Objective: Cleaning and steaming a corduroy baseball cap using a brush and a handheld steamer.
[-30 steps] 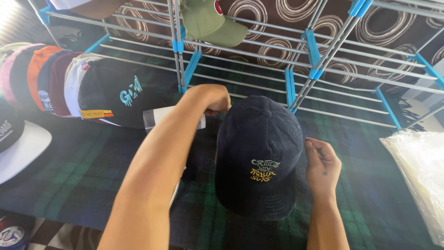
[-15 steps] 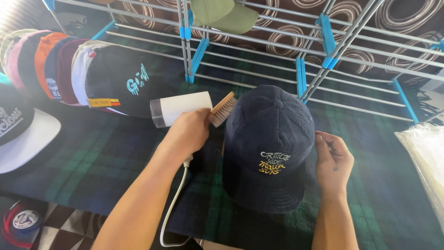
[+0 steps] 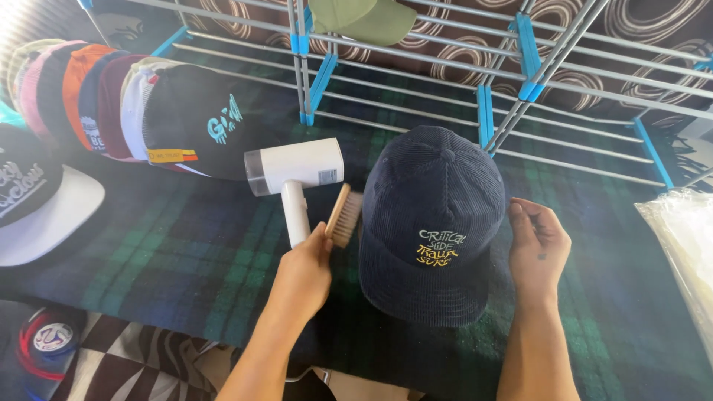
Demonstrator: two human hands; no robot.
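Both hands busy: left fingers (image 3: 321, 239) clamp wooden brush (image 3: 340, 216); right fingers (image 3: 518, 223) curled against navy cap (image 3: 433, 223).

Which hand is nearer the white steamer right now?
Left. The left hand holds a brush right beside the steamer handle. The right hand rests at the far side of the navy cap, away from the steamer.

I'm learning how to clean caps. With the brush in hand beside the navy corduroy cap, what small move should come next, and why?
Probably swing the brush rightward onto the cap's left side. The left hand holds it just beside the crown, bristles facing the cap, while the right hand rests at the cap's right edge to steady it. The white steamer lies on the blanket.
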